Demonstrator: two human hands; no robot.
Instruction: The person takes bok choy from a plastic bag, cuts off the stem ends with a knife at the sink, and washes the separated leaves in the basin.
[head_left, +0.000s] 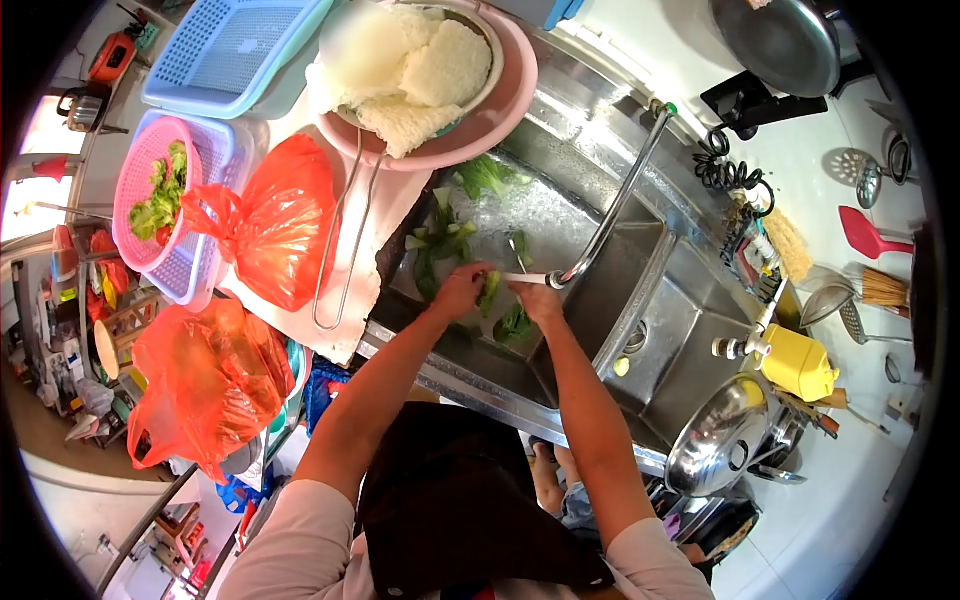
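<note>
Both hands are low in the left basin of the steel sink [630,262], among wet leafy greens. Between the closed fingers of my left hand [464,290] is a green leaf [488,294]. My right hand [540,302] is a short way to the right, under the white end of the tap [548,280], which covers part of its fingers; I cannot make out whether it grips anything. More leafy greens [513,324] lie just below and between the hands. Stalks and leaves [440,235] rest to the left, and a loose bunch [484,177] sits at the far end.
Left of the sink stand a pink basin [520,75] with dried white sponge-like pieces [440,70], red plastic bags [285,225], a pink basket [128,215] of lettuce and a blue basket [180,85]. At right are a second basin [690,310], a metal lid [705,450] and a yellow bottle [795,362].
</note>
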